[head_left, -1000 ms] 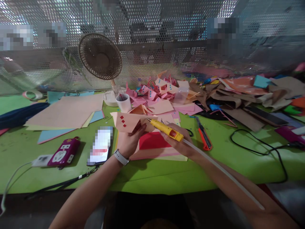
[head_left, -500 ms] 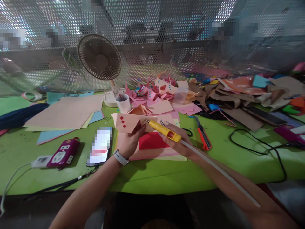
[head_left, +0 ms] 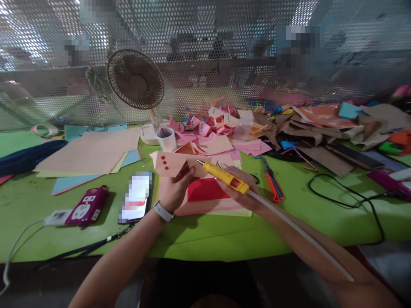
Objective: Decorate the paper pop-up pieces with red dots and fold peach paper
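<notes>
**Glue gun tip at folded peach paper, both hands busy**

Left hand (head_left: 175,192) grips the folded peach paper piece (head_left: 171,164) from below, fingers closed on its right part, thumb on the near face. The piece is lifted off the table and tilted toward the camera, likely so the flap edge is open to the nozzle. Small red diamonds sit on its left part. A white wristband (head_left: 162,211) is on the left wrist.

Right hand (head_left: 242,194) is wrapped around a yellow glue gun (head_left: 224,176), held low and angled up-left like a pen, so the metal tip meets the paper's right edge just beside the left fingertips. A long white glue stick (head_left: 298,233) trails out the back of the gun, running along the right forearm toward the near right.

Under the hands: a red sheet (head_left: 205,190) on pink and yellow sheets, flat on the green table (head_left: 224,239). Left of them a phone (head_left: 136,197), then a magenta power strip (head_left: 86,206). Right of the hands an orange utility knife (head_left: 271,179) and a black cable (head_left: 353,196). Farther back: a white cup (head_left: 167,139), a small desk fan (head_left: 135,79), a heap of folded pink paper pieces (head_left: 212,124) (probably finished ones), and large peach sheets (head_left: 93,149) at far left. Brown scraps (head_left: 317,132) pile at far right.
</notes>
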